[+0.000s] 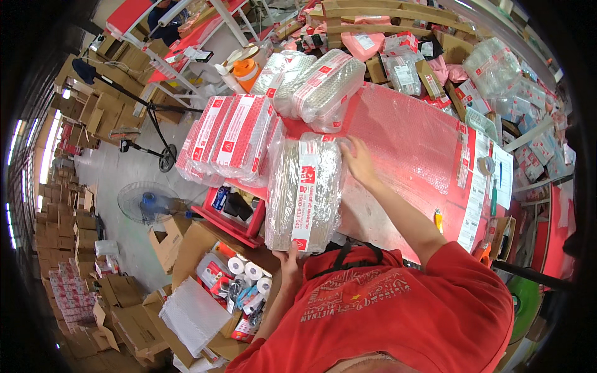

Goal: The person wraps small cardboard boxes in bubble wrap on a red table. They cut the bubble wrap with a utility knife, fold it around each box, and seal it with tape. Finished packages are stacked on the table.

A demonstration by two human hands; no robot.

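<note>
A bubble-wrapped package with a white and red tape strip down its length sits at the table's left edge, in front of me. At its near edge my left hand grips it, thumb up against the wrap and the other fingers mostly hidden. On the far right corner my right hand holds the same package, its fingers bent around the wrapped side. Behind it lie more bubble-wrapped packages. To its left is a stack of flat wrapped packages with red labels.
A sheet of bubble wrap covers part of the red table. A tape roll and a yellow cutter lie to the right. Below left are an open drawer and a carton of supplies. Parcels pile up at the back.
</note>
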